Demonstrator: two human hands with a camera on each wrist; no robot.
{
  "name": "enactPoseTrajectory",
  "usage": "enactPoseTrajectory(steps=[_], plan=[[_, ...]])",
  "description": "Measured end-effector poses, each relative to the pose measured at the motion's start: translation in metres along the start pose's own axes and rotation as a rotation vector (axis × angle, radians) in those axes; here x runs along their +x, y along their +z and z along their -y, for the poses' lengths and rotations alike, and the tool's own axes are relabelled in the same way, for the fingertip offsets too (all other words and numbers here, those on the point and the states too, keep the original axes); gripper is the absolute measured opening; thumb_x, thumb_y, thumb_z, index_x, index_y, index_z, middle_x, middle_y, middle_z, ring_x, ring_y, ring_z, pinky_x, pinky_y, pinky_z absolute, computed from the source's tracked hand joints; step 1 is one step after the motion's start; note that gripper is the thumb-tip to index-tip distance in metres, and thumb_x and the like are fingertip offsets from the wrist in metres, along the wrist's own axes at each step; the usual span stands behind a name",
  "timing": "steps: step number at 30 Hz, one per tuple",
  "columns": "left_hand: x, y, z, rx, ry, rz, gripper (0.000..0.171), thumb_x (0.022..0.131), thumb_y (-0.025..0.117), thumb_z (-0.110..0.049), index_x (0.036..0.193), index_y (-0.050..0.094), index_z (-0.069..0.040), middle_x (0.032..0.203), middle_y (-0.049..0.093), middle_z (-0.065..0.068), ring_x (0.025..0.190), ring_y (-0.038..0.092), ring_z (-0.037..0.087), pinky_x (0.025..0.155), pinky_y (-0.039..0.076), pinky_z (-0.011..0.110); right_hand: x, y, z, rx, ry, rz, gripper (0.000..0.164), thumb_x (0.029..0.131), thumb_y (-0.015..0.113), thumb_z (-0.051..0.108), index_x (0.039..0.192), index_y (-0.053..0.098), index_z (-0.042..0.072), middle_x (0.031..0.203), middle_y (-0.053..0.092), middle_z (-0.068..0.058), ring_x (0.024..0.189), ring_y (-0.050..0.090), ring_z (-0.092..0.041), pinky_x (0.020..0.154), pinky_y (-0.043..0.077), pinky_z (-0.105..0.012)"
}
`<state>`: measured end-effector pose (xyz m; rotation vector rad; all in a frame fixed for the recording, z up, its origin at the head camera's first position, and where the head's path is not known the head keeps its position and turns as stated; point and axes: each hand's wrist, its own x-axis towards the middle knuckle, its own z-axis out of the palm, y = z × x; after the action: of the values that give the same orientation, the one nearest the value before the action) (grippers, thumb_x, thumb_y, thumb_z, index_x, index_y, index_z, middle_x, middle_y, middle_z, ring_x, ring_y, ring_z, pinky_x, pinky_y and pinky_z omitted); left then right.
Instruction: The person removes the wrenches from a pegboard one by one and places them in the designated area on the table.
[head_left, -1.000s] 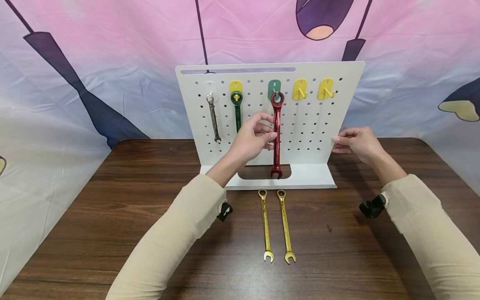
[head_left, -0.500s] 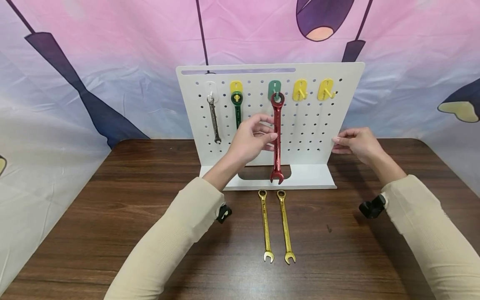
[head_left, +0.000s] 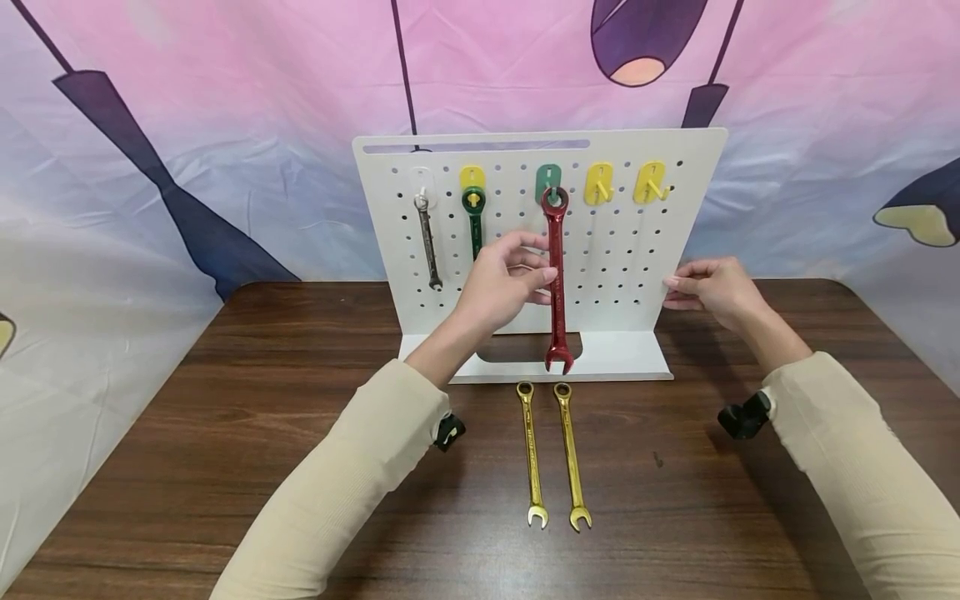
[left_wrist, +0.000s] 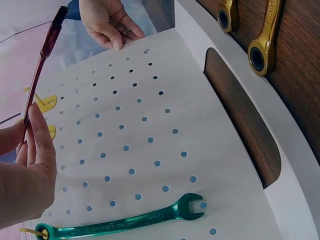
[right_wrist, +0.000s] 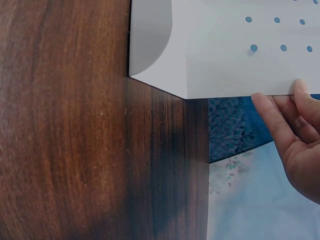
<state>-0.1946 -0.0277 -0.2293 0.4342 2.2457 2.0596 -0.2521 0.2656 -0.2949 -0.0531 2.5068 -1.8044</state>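
The left hand (head_left: pixel 498 283) is pinching the red wrench (head_left: pixel 557 312) by the shank, thumb on the near side and fingers bent in behind, with just enough gap for the metal. That wrench is hanging pretty much upright in front of the white pegboard (head_left: pixel 652 140), its open end pointing down and its ring end sitting right at the green hook (head_left: pixel 548 175). Honestly can't tell if the hook is actually going through the ring, but from the left wrist view the open end is clearly sticking out away from the board. Meanwhile the right hand (head_left: pixel 716 287) is holding the board's right edge, thumb lapping over the front and another fingertip touching the rim, so it's nearly closed around that thin sheet. Over on the left side, the silver wrench (head_left: pixel 428 246) is hanging from a white hook (head_left: pixel 422 177), and next to it the green wrench (head_left: pixel 476 225) is hanging from a yellow hook (head_left: pixel 472 175), partly hidden by the left hand in the head view. Two more yellow hooks (head_left: pixel 599 181) are poking out to the right of the red one. Two gold wrenches (head_left: pixel 532 450) are lying side by side on the dark wood counter (head_left: pixel 225 417), just in front of the board's base, open ends facing the person.
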Motion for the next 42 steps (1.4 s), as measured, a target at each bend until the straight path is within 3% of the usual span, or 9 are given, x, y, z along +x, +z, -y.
enactPoseTrajectory(steps=[8, 28, 42], plan=[[0.000, 0.000, -0.005, -0.016, 0.007, 0.003, 0.029, 0.086, 0.057, 0.006, 0.114, 0.053, 0.000, 0.093, 0.058, 0.015, 0.077, 0.062, 0.024, 0.066, 0.058, 0.030, -0.001, 0.000, 0.000, 0.001, 0.002, 0.007, 0.025, 0.090, 0.057, 0.006, 0.098, 0.054, -0.017, 0.089, 0.057, -0.007, 0.075, 0.066, -0.015, 0.084, 0.051, -0.046], [-0.007, -0.001, -0.012, -0.005, 0.000, 0.020, 0.028, 0.085, 0.058, 0.006, 0.112, 0.053, 0.000, 0.091, 0.058, 0.014, 0.077, 0.062, 0.021, 0.066, 0.058, 0.030, -0.001, 0.000, -0.001, -0.002, -0.008, -0.001, 0.013, 0.089, 0.058, 0.007, 0.088, 0.063, -0.005, 0.091, 0.059, -0.011, 0.074, 0.065, -0.016, 0.083, 0.052, -0.046], [-0.018, -0.003, 0.000, -0.004, -0.046, 0.032, 0.026, 0.086, 0.056, 0.008, 0.111, 0.051, 0.001, 0.091, 0.057, 0.016, 0.075, 0.062, 0.022, 0.067, 0.058, 0.031, 0.000, 0.000, 0.000, 0.000, 0.000, 0.005, 0.019, 0.089, 0.058, 0.008, 0.092, 0.060, -0.010, 0.091, 0.058, -0.010, 0.074, 0.066, -0.016, 0.082, 0.053, -0.044]])
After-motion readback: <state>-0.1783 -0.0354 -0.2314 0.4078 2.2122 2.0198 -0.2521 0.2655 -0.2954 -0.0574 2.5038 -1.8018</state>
